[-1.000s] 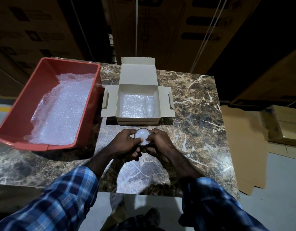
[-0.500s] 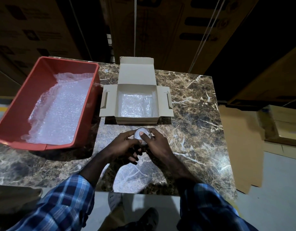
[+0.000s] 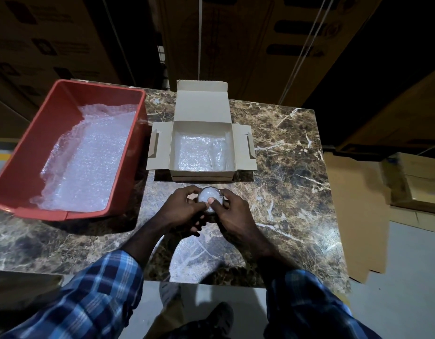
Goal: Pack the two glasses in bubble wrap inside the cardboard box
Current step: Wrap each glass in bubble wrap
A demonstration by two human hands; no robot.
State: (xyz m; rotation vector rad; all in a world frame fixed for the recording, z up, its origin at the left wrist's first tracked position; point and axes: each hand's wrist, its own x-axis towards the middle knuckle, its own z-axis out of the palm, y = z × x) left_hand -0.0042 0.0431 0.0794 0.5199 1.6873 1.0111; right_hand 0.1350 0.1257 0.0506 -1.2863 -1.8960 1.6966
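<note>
A glass stuffed and wrapped with bubble wrap (image 3: 210, 195) stands on the marble table (image 3: 285, 167) just in front of the open cardboard box (image 3: 244, 149). My left hand (image 3: 181, 210) and my right hand (image 3: 232, 214) grip it from either side, both thumbs pressing on the wrap at its mouth. Inside the box lies bubble wrap (image 3: 193, 152), with what looks like a wrapped glass (image 3: 221, 154) along its right side. The held glass's lower part is hidden by my fingers.
A red plastic bin (image 3: 18, 165) with sheets of bubble wrap (image 3: 89, 162) stands at the table's left. Flat cardboard (image 3: 356, 211) and a carton (image 3: 417, 182) lie on the floor to the right. Stacked cartons rise behind the table.
Both hands stay around the glass; my thumbs have shifted over its mouth, tucking the wrap in. The view has tilted slightly.
</note>
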